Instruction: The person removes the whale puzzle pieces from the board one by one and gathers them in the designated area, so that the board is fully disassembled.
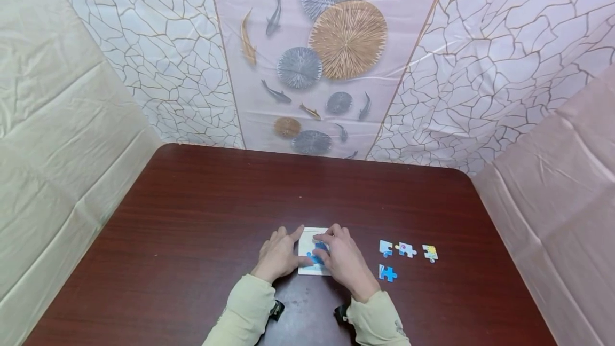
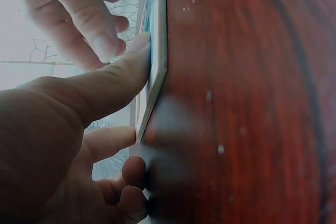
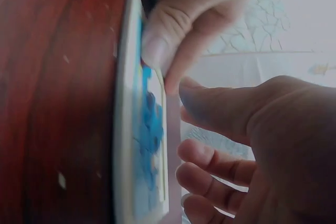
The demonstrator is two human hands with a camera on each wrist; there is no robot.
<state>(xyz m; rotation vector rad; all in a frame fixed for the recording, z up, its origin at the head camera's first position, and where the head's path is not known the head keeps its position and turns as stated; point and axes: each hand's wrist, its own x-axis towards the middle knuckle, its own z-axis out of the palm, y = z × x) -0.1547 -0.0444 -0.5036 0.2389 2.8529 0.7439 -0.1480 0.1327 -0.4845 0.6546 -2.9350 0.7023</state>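
Observation:
A white square puzzle tray (image 1: 307,233) lies flat on the table, with blue jigsaw pieces (image 3: 152,124) inside its frame. My left hand (image 1: 277,255) is at the tray's left side. Its thumb (image 2: 126,72) presses on the tray's face, while the index fingertip touches the edge and the other fingers rest beside it on the table. Over the tray's right part is my right hand (image 1: 345,261), fingers bent loosely. In the right wrist view its thumb (image 3: 220,106) and fingers stand apart from the pieces, holding nothing visible. In the head view it covers the tray's right side.
To the right of the tray lie several loose jigsaw pieces: a white-and-blue one (image 1: 386,248), a white one with a swirl (image 1: 406,250), a yellow one (image 1: 430,252) and a blue one (image 1: 387,273). The dark red wooden table (image 1: 216,202) meets patterned cloth walls (image 1: 187,68) behind.

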